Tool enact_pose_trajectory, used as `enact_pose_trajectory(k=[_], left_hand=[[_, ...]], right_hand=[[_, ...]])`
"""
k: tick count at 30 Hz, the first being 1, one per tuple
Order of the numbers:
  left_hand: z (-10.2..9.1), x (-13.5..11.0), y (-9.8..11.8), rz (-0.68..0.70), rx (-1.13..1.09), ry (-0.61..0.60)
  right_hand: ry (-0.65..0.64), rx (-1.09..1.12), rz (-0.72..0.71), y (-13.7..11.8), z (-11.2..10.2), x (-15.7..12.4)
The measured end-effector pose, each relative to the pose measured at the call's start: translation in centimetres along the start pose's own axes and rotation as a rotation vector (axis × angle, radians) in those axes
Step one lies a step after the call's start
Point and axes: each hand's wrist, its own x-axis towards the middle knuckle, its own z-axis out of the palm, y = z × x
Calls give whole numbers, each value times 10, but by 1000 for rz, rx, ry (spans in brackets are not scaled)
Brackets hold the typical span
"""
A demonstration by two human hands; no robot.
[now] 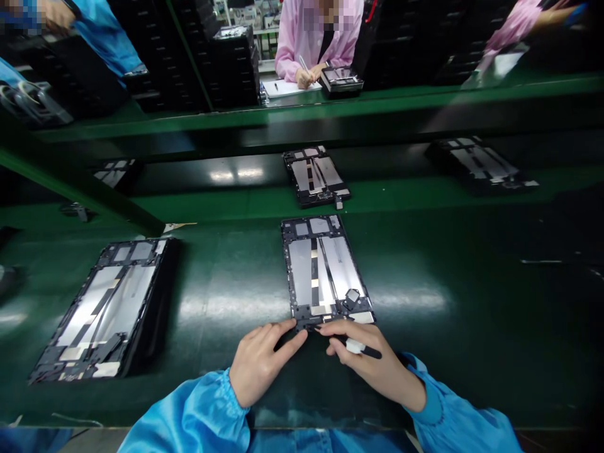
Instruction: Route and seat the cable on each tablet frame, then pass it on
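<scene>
An opened tablet chassis (323, 270) with silver battery cells lies on the green bench in front of me. My left hand (262, 365) rests at its near edge, fingers curled, with the index finger stretched out and pressing the bottom rim. My right hand (372, 362) meets it from the right, fingertips on the same rim. It grips a thin dark tool (359, 347) with a white band, lying across the fingers. Both arms wear blue sleeves.
Another opened tablet (101, 308) sits in a tray at my left. More tablets (315, 176) ride the dark conveyor behind, one at right (486, 162). Across the line a person in pink (314, 44) writes on paper. Black tray stacks (233, 63) stand beyond.
</scene>
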Motion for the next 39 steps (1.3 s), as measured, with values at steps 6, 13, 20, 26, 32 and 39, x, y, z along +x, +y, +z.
enact_pose_trajectory(k=[6,13,20,26,32,39], left_hand=[[-1,5,-2,-2,-18,14],[-15,-11,27,127,-158,-116],[-5,-5,24,196,-153,-216],[0,-4,37,286,-237,-170],[3,-3,39,278,-239,-193],[1,-1,43,251,-249,-170]], right_hand=[[-57,10,43,-8,1,5],[93,298,312,2,-7,-8],[-55,198,384,4,-15,-18],[-120,-187,242,-7,-17,-21],[-185,-256,202,-9,-10,-23],[-99,70,296,-5,-19,-19]])
